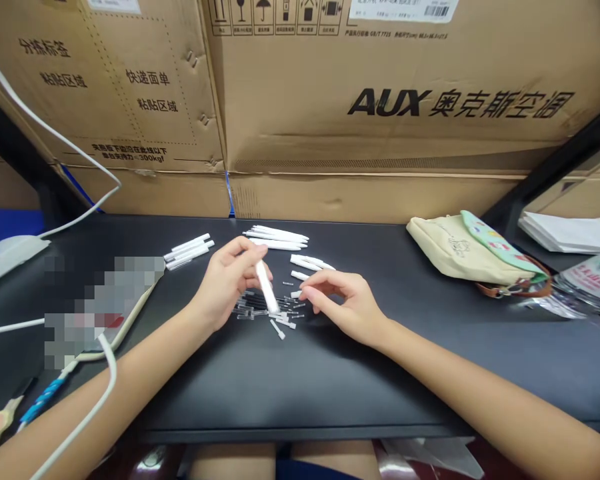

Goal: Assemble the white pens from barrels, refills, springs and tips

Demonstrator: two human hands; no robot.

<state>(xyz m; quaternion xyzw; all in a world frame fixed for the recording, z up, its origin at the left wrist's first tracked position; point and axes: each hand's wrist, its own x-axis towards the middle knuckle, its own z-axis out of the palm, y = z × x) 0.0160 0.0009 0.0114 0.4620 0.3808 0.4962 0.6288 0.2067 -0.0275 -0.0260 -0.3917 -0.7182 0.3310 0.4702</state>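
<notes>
My left hand (233, 280) is closed around a white pen barrel (267, 287), tilted with its lower end over a pile of small parts. My right hand (345, 303) is to the right of it, thumb and fingertips pinched at a small white pen part (295, 294). Beneath and between the hands lie dark thin pen refills (254, 301) and small clear and white plunger-like pieces (278, 329). Several white pen front pieces (313, 262) rest just beyond my right hand. Behind my left hand is a row of white pen barrels (277, 235).
More white tubes (189, 251) lie at left, near a phone-like object (130, 293) with a white cable (109, 360). A power strip (13, 257) sits far left. At right are a cream pouch (445, 248) and plastic packs (593, 277). Large cartons (395, 147) stand behind the black table (300, 393).
</notes>
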